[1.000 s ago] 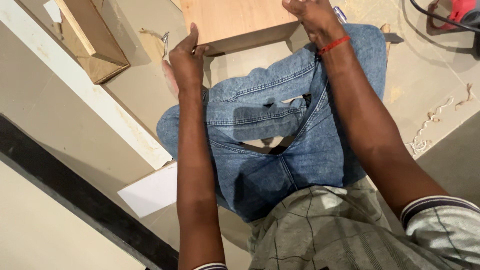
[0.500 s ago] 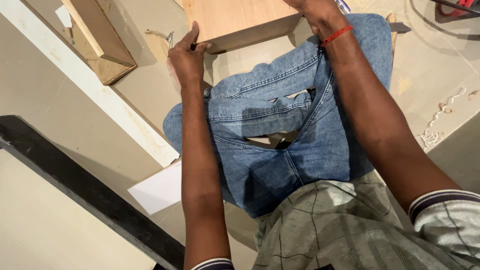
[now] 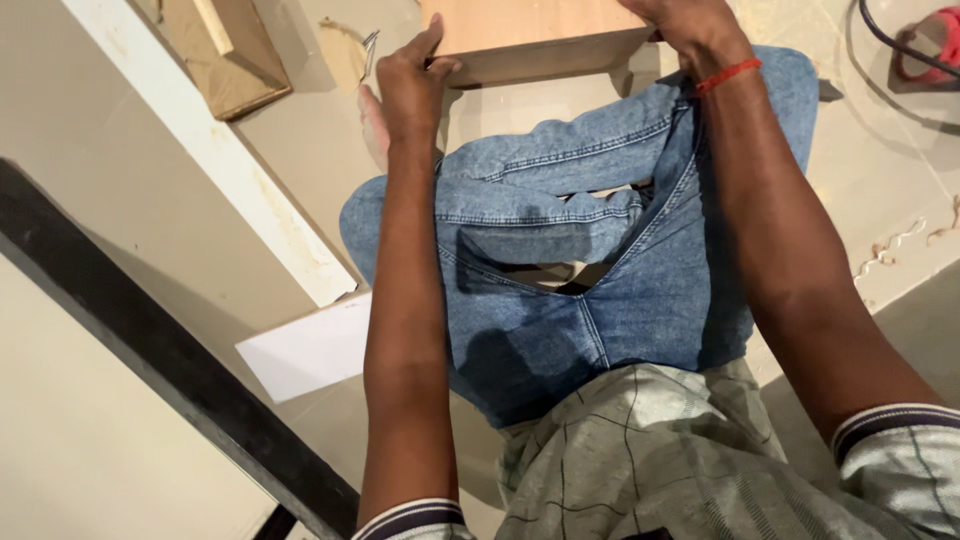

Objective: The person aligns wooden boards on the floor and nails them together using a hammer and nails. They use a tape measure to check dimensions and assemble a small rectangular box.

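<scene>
Sitting cross-legged on the floor point(image 3: 900, 330), I see a white strip point(image 3: 215, 150) to my left, then my left hand point(image 3: 415, 85) closing its grip on the near left corner of the wooden board point(image 3: 530, 35) beyond my knees; my right hand point(image 3: 690, 25) clasps its right end.

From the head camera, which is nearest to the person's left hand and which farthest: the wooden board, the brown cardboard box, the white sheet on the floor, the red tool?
Measured from the left hand:
1. Wooden board: touching the hand, top centre.
2. Brown cardboard box: off to the left, top left corner.
3. White sheet: on the floor, lower left, near the forearm.
4. Red tool: far right, past the right hand.
</scene>
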